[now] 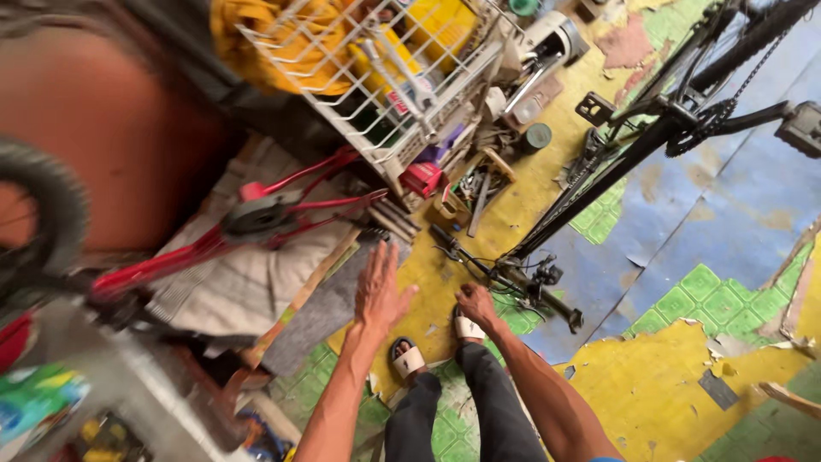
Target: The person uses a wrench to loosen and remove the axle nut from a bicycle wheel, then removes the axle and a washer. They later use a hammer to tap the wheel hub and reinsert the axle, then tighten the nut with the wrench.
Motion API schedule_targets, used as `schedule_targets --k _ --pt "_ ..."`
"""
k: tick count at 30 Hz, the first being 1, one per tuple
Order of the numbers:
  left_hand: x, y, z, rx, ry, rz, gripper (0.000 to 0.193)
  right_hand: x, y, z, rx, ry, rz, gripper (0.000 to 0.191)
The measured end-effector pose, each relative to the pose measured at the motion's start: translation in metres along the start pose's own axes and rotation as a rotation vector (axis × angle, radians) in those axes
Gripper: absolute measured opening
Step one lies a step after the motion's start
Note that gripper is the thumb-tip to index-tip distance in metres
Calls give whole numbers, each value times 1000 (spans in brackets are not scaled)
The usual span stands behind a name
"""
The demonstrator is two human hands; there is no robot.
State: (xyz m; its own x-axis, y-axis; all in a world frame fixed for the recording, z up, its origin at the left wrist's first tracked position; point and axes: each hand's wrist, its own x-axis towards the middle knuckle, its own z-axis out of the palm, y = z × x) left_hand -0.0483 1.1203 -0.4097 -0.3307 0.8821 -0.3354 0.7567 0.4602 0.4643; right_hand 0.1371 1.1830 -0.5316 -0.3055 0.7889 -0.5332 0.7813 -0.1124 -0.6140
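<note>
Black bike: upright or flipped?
Flipped. The black bike has its handlebar on the floor, near the right hand, with crank and pedals above.

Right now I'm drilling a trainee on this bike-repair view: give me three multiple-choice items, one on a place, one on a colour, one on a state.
1. Where is the right hand?
A. in the wire basket
B. low, by the handlebar on the floor
C. on the tyre

2. What colour is the bike frame left of the left hand?
A. red
B. white
C. green

3. How is the left hand held?
A. fist round a tool
B. open, fingers spread, holding nothing
C. gripping a pedal

Answers:
1 B, it reaches down beside the handlebar.
2 A, its tubes are red.
3 B, the fingers are spread above the floor.
</note>
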Motion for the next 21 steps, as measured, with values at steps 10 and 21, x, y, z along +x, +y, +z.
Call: schedule_targets --k 10,21 --pt "104 -54 67 139 76 127 68 161 26 66 144 180 140 56" --pt "105 -112 137 219 181 133 48 278 89 159 28 442 71 86"
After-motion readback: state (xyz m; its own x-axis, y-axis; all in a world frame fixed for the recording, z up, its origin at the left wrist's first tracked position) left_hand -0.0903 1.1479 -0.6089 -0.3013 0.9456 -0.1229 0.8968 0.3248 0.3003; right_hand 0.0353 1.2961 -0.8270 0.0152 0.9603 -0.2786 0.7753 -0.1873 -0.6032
